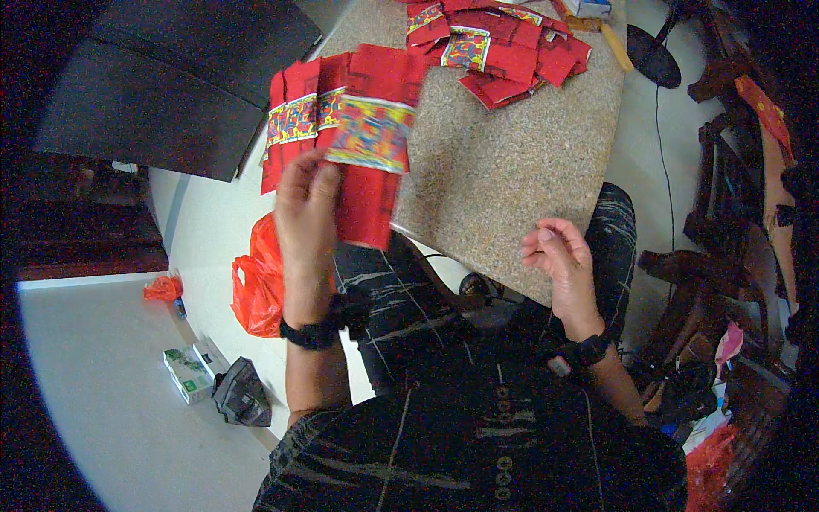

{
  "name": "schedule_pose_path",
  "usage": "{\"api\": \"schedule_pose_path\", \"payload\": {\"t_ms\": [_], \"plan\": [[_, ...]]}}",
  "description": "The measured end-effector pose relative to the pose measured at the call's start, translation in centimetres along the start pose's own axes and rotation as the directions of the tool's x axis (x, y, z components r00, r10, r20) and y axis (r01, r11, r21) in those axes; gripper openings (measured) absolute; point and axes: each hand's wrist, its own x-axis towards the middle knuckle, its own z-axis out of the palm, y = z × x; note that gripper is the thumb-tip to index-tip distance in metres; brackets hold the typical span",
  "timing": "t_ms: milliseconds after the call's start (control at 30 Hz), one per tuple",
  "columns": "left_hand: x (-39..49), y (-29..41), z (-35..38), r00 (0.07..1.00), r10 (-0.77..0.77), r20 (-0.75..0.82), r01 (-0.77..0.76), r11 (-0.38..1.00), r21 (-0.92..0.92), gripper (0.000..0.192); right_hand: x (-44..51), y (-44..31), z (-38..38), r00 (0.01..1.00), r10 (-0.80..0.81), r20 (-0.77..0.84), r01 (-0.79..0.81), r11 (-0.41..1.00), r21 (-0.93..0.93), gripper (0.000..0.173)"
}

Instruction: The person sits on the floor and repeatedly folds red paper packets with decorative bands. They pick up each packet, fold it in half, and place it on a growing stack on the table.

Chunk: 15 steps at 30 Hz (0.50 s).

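Observation:
My left hand (pixel 308 192) grips a red paper packet (pixel 368 211) by its left side, thumb on top. The packet is blurred and bears a colourful patterned band across its middle. Just beyond the hand, several similar red packets (pixel 292 121) overlap in a row at the left edge of the granite tabletop (pixel 499 166). My right hand (pixel 564 269) hovers by the front right edge of the tabletop, with fingers loosely curled and nothing in them. A loose heap of red packets (pixel 505 54) lies at the far end.
A yellow-handled tool (pixel 615 48) lies at the far right edge. Black panels (pixel 173 77) stand at left. An orange plastic bag (pixel 259 288) is below my left forearm. On the floor are a tissue box (pixel 189 374) and a dark grey bag (pixel 242 393). Dark wooden furniture (pixel 678 269) stands right.

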Motion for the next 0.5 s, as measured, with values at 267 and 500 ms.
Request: {"api": "schedule_pose_path", "payload": {"t_ms": [267, 500], "plan": [[8.0, -4.9, -3.1, 0.987, -0.035, -0.159, 0.021, 0.996, -0.09, 0.03, 0.7, 1.0, 0.4, 0.994, -0.055, 0.1, 0.068, 0.989, -0.129, 0.016], [6.5, -6.0, -2.2, 0.924, 0.323, -0.203, -0.106, 0.727, 0.679, 0.043, 0.8, 1.5, 0.2, 0.992, -0.063, 0.111, 0.077, 0.989, -0.129, 0.018]]}}
